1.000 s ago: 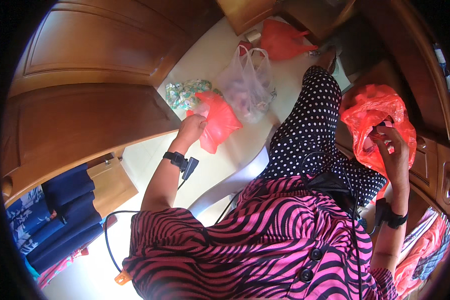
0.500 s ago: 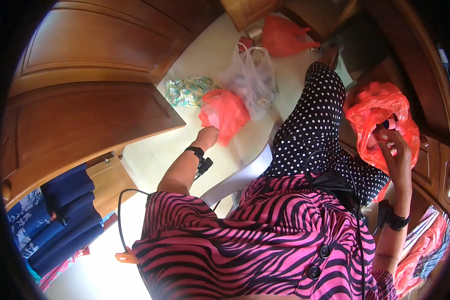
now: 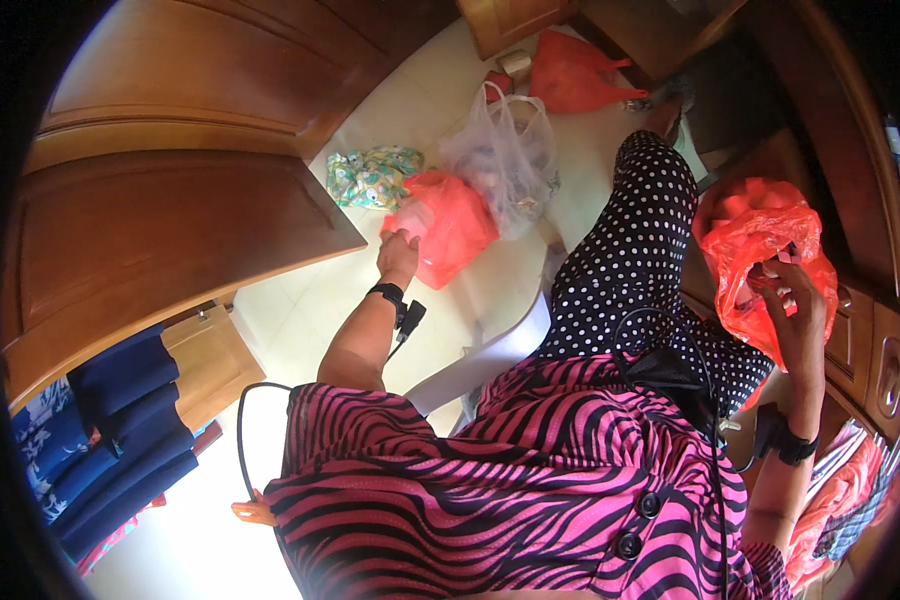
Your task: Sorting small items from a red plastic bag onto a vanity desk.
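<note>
My left hand (image 3: 398,258) is closed at the near left edge of a red plastic bag (image 3: 457,235) on the floor, its fingers curled on the thin plastic. Something pale shows through that bag beside my fingertips. On the right, my right hand (image 3: 798,310) reaches into the opening of another red plastic bag (image 3: 760,230), which rests by my knee. Its fingers are bent round a small pink and black object (image 3: 790,253), mostly hidden by the fingers and the bag's folds.
Behind the left bag lie a white translucent bag (image 3: 510,170) and a green patterned cloth bundle (image 3: 370,177). Farther back is a third red bag (image 3: 580,75). An open wooden cabinet door (image 3: 170,250) juts in at left, above folded navy clothes (image 3: 130,440). Clothes (image 3: 830,510) fill the lower right.
My left hand has moved up and slightly left along the bag's edge. My right hand has lowered the small pink and black object into the right bag, where less of it shows.
</note>
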`<move>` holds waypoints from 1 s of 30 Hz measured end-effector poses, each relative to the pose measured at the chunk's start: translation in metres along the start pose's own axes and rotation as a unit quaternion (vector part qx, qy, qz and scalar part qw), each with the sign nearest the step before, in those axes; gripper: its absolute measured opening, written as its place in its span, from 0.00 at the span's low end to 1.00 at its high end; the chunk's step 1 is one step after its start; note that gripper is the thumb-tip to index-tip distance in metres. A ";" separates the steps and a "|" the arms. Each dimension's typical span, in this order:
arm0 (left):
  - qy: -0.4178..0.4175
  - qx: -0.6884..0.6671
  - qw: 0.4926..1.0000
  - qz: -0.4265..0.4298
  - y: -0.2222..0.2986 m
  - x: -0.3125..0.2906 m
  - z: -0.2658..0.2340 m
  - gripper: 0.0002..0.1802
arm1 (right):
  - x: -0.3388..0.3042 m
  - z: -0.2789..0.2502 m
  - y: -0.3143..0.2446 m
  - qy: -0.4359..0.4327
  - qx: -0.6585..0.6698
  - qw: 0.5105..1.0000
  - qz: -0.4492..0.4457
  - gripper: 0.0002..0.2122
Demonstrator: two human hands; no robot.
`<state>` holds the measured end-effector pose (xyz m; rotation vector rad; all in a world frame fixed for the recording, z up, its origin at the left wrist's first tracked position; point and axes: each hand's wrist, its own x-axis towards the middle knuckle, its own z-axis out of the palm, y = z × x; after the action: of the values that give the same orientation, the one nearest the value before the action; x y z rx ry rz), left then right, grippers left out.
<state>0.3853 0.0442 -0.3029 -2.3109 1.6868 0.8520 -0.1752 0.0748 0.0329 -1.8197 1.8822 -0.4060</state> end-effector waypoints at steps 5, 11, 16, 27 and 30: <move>0.131 0.002 0.986 -0.099 -0.001 0.021 -0.005 0.34 | -0.002 -0.005 -0.007 0.003 0.000 0.999 0.046 0.11; 0.142 -0.133 0.975 -0.106 0.023 0.063 -0.014 0.36 | 0.000 -0.007 -0.014 0.003 -0.001 1.000 0.017 0.11; 0.342 -0.147 0.915 0.158 0.137 0.095 -0.047 0.38 | 0.007 -0.002 -0.011 -0.015 0.025 1.000 -0.001 0.12; 0.139 -0.046 0.905 0.398 0.342 0.111 -0.082 0.37 | 0.003 -0.010 -0.013 -0.016 0.013 0.998 0.052 0.12; 0.062 -0.039 0.929 0.363 0.360 0.132 -0.065 0.35 | 0.002 -0.013 -0.009 -0.022 -0.008 0.997 0.077 0.13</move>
<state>0.1062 -0.2201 -0.2470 -1.7845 2.6691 0.8937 -0.1744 0.0702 0.0482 -1.6663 1.9834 -0.2970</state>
